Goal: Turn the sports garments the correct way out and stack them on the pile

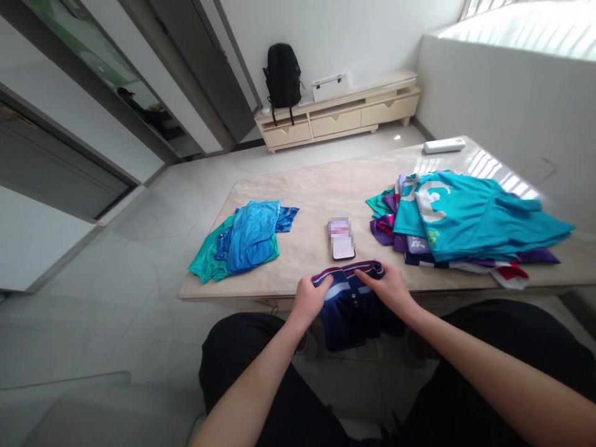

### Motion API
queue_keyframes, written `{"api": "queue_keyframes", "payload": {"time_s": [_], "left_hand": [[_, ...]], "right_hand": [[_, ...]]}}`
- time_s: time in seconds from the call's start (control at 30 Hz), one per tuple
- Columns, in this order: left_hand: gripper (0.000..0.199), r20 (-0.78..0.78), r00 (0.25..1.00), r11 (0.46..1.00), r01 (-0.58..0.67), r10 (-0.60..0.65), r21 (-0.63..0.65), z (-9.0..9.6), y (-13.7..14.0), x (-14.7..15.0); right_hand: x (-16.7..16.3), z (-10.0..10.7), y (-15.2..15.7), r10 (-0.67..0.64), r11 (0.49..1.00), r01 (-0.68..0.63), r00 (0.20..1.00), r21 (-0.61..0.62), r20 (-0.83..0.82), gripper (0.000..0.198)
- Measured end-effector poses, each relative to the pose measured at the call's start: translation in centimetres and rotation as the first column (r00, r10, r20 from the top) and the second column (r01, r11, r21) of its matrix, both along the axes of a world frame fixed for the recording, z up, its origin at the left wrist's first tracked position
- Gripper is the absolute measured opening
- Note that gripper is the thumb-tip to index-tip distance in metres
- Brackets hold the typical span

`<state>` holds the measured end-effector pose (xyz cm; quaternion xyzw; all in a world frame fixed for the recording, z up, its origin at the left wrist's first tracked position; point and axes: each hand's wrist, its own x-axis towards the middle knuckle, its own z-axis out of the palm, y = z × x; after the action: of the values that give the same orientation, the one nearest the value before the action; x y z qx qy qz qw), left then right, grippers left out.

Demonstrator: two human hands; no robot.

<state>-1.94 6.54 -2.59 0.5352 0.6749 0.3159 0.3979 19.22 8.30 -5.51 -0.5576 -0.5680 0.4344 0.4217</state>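
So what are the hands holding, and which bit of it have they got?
The left hand and right hand hold a dark blue garment by the striped band along its top edge, one toward each end.

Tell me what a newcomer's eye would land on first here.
Likely the turquoise garment topping the larger clothes pile on the table's right side. Next, the navy garment at the near edge, its striped waistband between left grip and right grip. A smaller blue-green pile lies left.
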Motion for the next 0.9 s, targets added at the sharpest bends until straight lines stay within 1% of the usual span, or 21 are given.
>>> {"api": "queue_keyframes", "payload": {"time_s": [0.07, 0.17, 0.33, 0.4, 0.47, 0.53, 0.57, 0.67, 0.73, 0.8, 0.9], "left_hand": [[0.033, -0.007, 1.000, 1.000, 0.003, -0.003, -0.003, 0.2, 0.1, -0.7], [0.031, -0.029, 1.000, 1.000, 0.003, -0.003, -0.003, 0.3, 0.0, -0.9], [0.033, -0.092, 0.996, 0.999, -0.006, 0.010, 0.037, 0.7, -0.6, 1.0], [0.033, -0.144, 0.989, 0.996, 0.040, -0.028, 0.085, 1.0, -0.9, 2.1], [0.032, -0.228, 0.970, 0.983, 0.116, -0.082, 0.139, 1.4, -1.2, 2.9], [0.033, -0.301, 0.947, 0.969, 0.175, -0.117, 0.174, 1.7, -1.4, 3.4], [0.034, -0.315, 0.941, 0.966, 0.185, -0.121, 0.181, 1.9, -1.4, 3.5], [0.039, -0.303, 0.944, 0.963, 0.196, -0.133, 0.187, 2.2, -1.2, 3.6], [0.039, -0.279, 0.947, 0.961, 0.211, -0.157, 0.178, 2.3, -1.3, 3.8], [0.036, -0.263, 0.945, 0.956, 0.244, -0.196, 0.165, 2.3, -1.5, 4.1], [0.032, -0.270, 0.938, 0.947, 0.270, -0.219, 0.171, 2.2, -1.8, 4.6]], "right_hand": [[0.0, 0.1, 0.2, 0.009, 1.000, -0.009, 1.000, -0.009, -0.018, 0.035], [0.0, 0.4, -0.1, 0.017, 1.000, -0.017, 1.000, 0.017, -0.020, 0.036], [-1.2, 1.1, -2.1, -0.015, 0.999, 0.015, 1.000, 0.052, 0.004, 0.035], [-2.0, 1.1, -3.1, 0.004, 0.998, -0.005, 1.000, 0.055, 0.003, 0.032], [-2.7, 1.0, -3.6, 0.027, 0.998, -0.026, 0.999, 0.059, -0.020, 0.030], [-2.9, 0.9, -3.5, 0.020, 0.998, -0.017, 0.998, 0.057, -0.055, 0.029], [-2.9, 0.9, -3.2, 0.007, 0.999, -0.003, 0.998, 0.053, -0.070, 0.029], [-2.3, 0.9, -2.4, -0.040, 0.998, 0.044, 0.996, 0.049, -0.084, 0.028], [-1.9, 0.8, -2.3, -0.048, 0.998, 0.052, 0.995, 0.042, -0.086, 0.027], [-1.9, 0.7, -2.6, -0.021, 1.000, 0.024, 0.992, 0.020, -0.125, 0.026], [-2.3, 0.5, -3.3, 0.026, 1.000, -0.028, 0.969, -0.005, -0.245, 0.026]]}}
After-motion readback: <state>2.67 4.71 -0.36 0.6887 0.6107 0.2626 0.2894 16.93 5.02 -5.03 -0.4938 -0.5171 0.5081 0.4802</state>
